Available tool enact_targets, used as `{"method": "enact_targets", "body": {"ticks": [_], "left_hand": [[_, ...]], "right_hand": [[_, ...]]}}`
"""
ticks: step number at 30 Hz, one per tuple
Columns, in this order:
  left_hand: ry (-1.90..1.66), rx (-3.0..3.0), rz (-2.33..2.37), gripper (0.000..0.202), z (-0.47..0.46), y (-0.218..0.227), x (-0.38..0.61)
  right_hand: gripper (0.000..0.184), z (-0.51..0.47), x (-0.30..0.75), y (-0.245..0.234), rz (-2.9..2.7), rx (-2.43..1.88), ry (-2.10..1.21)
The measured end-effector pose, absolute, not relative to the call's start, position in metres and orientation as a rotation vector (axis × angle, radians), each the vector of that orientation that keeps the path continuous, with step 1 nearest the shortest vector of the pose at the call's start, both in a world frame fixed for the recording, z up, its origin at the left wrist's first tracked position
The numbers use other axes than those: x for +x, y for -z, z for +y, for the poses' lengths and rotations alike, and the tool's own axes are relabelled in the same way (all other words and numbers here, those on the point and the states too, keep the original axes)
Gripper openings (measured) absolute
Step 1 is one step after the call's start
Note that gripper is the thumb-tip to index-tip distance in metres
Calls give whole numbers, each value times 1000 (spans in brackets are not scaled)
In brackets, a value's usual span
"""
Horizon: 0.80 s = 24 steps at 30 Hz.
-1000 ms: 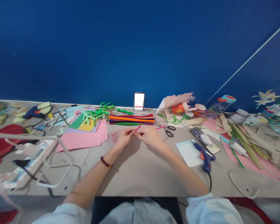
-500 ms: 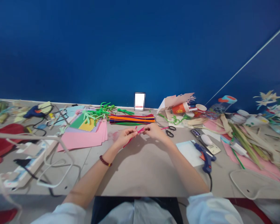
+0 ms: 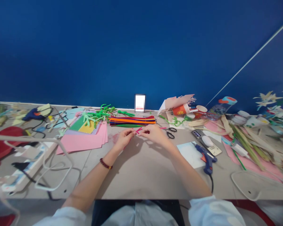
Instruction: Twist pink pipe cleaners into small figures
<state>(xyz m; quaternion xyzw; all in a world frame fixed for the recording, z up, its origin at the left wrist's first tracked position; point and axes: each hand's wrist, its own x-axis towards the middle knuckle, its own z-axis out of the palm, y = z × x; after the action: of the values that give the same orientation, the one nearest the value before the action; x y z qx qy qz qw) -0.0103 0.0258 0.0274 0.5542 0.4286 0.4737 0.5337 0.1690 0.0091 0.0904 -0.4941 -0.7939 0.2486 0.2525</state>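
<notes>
Between my two hands is a pink pipe cleaner (image 3: 139, 129), its short ends crossing at the fingertips. My left hand (image 3: 124, 138) pinches it from the left, thumb and forefinger together. From the right, my right hand (image 3: 152, 132) pinches it too, with its fingers curled. Just beyond the hands lies a bundle of pipe cleaners (image 3: 132, 120) in orange, purple, red and green. Black-handled scissors (image 3: 171, 134) rest right of my right hand, with a bit of pink showing near their blades.
Pink paper sheets (image 3: 82, 142) and green pipe cleaner pieces (image 3: 103, 111) lie to the left, near a white power strip (image 3: 30, 169). A blue glue gun (image 3: 208, 160) with its cord lies at the right. A phone-like screen (image 3: 140, 103) stands against the blue wall.
Both hands have stayed close together, with small shifts of the fingers. The pink length that hung below my left hand no longer shows. The view has shifted slightly.
</notes>
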Motion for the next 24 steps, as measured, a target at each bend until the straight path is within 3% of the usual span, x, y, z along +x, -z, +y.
{"method": "enact_targets", "body": {"ticks": [4,12,19,24], "left_hand": [[-1173,1047,937,19,27,-30,-13],[-849,1007,722,24,19,-33,-11],[-923,954,650,35,22,-33,-10],[-949,917,744,32,20,-32,-7]], "right_hand": [[21,13,167,-81,-2166,-1368,-695],[17,23,176,-85,-2209,-1519,-397],[17,20,179,-91,-2165,-1430,-399],[18,19,178,-92,-2153,-1414,-416]]}}
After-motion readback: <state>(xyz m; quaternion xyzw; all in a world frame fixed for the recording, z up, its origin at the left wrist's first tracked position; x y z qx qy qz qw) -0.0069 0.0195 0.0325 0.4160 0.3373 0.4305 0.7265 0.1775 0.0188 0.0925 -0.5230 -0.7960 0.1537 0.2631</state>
